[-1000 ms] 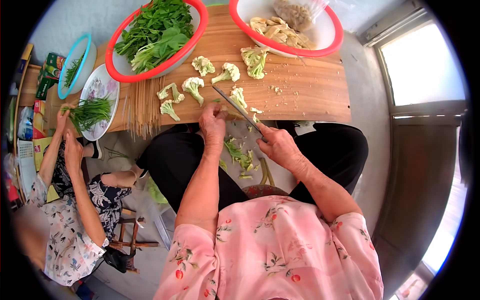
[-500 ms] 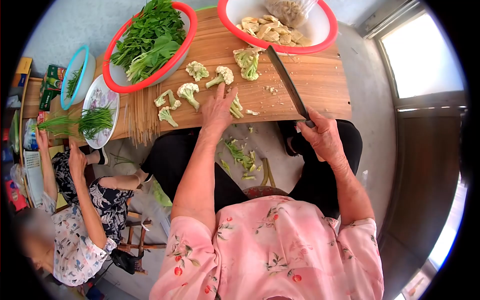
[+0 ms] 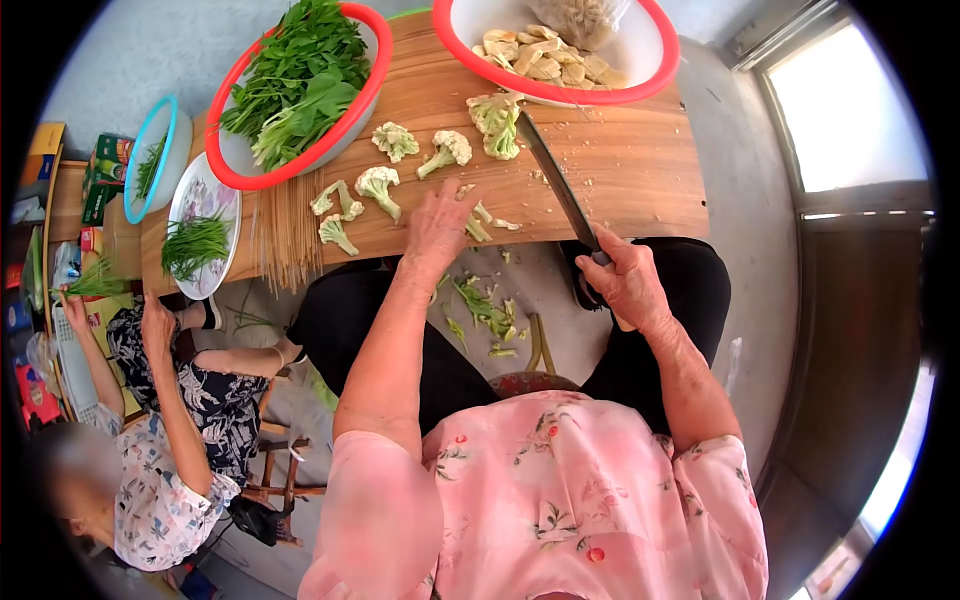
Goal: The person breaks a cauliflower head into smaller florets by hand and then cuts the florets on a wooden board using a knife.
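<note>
My left hand (image 3: pixel 438 222) rests on the wooden table with its fingers curled over a cauliflower floret (image 3: pixel 477 228), partly hidden beneath them. My right hand (image 3: pixel 628 278) grips the handle of a kitchen knife (image 3: pixel 560 180), whose long dark blade slants up and left above the table. Close to the knife tip lies a larger cauliflower chunk (image 3: pixel 496 128). Several cut florets, among them one floret (image 3: pixel 378 190) and another floret (image 3: pixel 447 150), are spread just left of and beyond my left hand.
A red-rimmed basin (image 3: pixel 375 75) of leafy greens and another red-rimmed basin (image 3: pixel 665 50) with pale slices stand at the back. A plate (image 3: pixel 232 235) of green stalks and thin sticks (image 3: pixel 285 225) lie left. A co-worker's hand (image 3: pixel 157 325) is at lower left; trimmings (image 3: pixel 490 310) litter the floor.
My right hand and the knife have shifted left, bringing the blade nearer the large chunk. My left fingers have curled in. The co-worker's far hand has moved down with some green stalks.
</note>
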`<state>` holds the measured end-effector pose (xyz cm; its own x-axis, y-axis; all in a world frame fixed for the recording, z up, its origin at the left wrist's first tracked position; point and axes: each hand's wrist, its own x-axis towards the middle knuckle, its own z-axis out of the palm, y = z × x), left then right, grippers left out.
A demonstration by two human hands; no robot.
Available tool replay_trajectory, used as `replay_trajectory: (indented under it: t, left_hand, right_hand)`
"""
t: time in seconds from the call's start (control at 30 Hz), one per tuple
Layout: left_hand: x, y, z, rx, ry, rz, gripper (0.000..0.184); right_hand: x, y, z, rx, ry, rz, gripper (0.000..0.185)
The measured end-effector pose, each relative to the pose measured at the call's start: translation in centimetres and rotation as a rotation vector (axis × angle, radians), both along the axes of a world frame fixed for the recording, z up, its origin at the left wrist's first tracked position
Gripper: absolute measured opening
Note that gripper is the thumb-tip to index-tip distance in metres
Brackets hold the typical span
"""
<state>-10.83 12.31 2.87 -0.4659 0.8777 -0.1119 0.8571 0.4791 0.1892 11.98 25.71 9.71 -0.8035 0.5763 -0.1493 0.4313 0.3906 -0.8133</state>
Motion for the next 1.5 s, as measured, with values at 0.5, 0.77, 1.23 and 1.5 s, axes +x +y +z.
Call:
replay_trajectory:
  t: [0.5,0.77,1.23,1.5]
  left_hand:
    - [-0.5,-2.1,-1.5,0.33,-0.134,0.122,0.033]
    - [-0.5,-4.5,-3.2,0.56,-0.298,0.313,0.043]
    - [0.1,-1.7,-3.3,0.38,-0.167,0.159,0.032]
    - [-0.4,-2.4,-3.2,1.013,-0.378,0.613,0.021]
  right_hand:
    - [-0.4,-0.4,-1.8,-0.08,-0.032,-0.088,0.036]
    - [-0.9,0.1,-2.4,-0.082,-0.042,-0.07,0.034]
    - [-1.5,-0.3,-2.4,-0.108,-0.09,-0.097,0.027]
    - [-2.1,-0.1,-2.9,-0.108,-0.097,-0.102,0.024]
